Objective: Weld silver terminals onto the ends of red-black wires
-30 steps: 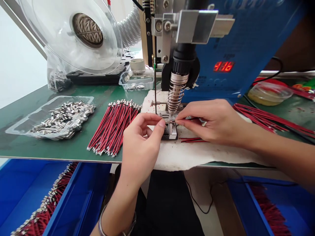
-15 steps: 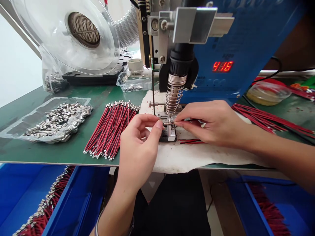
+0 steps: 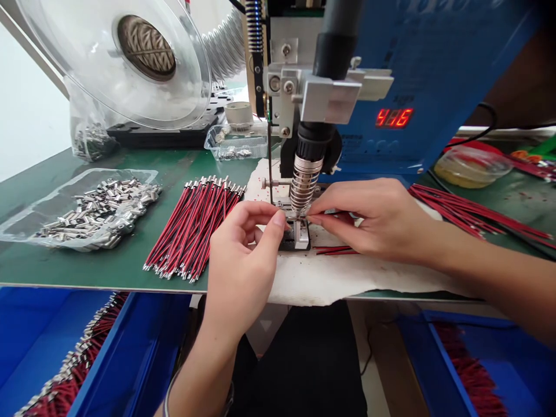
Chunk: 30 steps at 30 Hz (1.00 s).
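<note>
My left hand (image 3: 247, 246) is closed in a pinch at the left side of a small metal fixture (image 3: 300, 234); a small metal connector seems to be at its fingertips, mostly hidden. From the right, my right hand (image 3: 373, 217) pinches a thin wire (image 3: 345, 215), whose dark length shows between the fingers. Both sets of fingertips nearly meet beneath the soldering iron (image 3: 305, 179), a coil-wrapped tip lowered onto the fixture. Short red-and-black wires (image 3: 334, 250) lie under my right hand on a white cloth (image 3: 313, 284).
Left of my hands lie a bundle of red-and-black wires with metal ends (image 3: 195, 229) and a clear tray (image 3: 26, 226) of metal connectors. Behind stands a blue machine (image 3: 391, 150) reading 416. More wires (image 3: 469, 208) rest at right. Blue bins (image 3: 143, 353) sit below the table edge.
The soldering iron and its metal bracket have come down toward the fixture. Both hands keep nearly the same place and pinch.
</note>
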### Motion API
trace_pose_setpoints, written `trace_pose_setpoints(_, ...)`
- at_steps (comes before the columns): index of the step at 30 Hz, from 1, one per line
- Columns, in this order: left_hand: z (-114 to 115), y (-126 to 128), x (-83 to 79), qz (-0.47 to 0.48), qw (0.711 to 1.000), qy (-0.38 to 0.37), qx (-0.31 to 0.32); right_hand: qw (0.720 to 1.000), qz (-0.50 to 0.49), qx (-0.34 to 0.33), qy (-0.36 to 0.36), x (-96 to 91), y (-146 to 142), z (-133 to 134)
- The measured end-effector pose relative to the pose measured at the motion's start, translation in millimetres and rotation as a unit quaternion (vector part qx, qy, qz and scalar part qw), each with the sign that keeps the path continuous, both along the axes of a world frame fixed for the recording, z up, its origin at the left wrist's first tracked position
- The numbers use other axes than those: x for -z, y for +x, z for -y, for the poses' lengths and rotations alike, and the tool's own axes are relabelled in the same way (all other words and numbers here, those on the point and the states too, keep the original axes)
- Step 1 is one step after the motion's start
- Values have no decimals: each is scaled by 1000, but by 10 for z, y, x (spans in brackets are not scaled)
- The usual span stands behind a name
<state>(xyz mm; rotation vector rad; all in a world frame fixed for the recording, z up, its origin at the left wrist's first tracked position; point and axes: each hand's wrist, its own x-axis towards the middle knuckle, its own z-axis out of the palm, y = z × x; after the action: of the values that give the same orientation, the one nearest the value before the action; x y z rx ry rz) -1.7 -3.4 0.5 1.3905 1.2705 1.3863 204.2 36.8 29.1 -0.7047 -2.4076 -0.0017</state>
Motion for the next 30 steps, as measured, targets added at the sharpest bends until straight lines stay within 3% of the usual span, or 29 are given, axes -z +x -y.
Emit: trace_pose_setpoints(30, 6, 14, -31, 10, 1000, -9, 12, 1000, -10, -2, -6, 19, 21, -12)
